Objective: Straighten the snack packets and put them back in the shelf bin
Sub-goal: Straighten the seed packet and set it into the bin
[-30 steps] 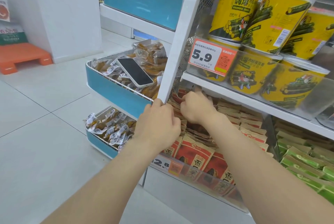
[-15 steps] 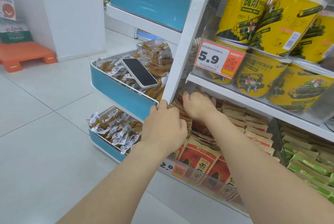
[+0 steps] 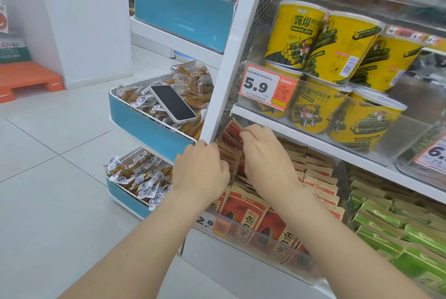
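Pinching the upright snack packets (image 3: 229, 153) by their top edges, my left hand (image 3: 201, 173) and right hand (image 3: 265, 156) both curled round them at the back of the shelf bin (image 3: 277, 246), I judge them light, crinkly and slippery, best squared from the sides.

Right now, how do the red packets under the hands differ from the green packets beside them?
The red packets are gripped by the left hand and right hand; the green packets are untouched. The red packets lean unevenly near the hands; the green packets lie in tidy rows. Both fill the same lower shelf.
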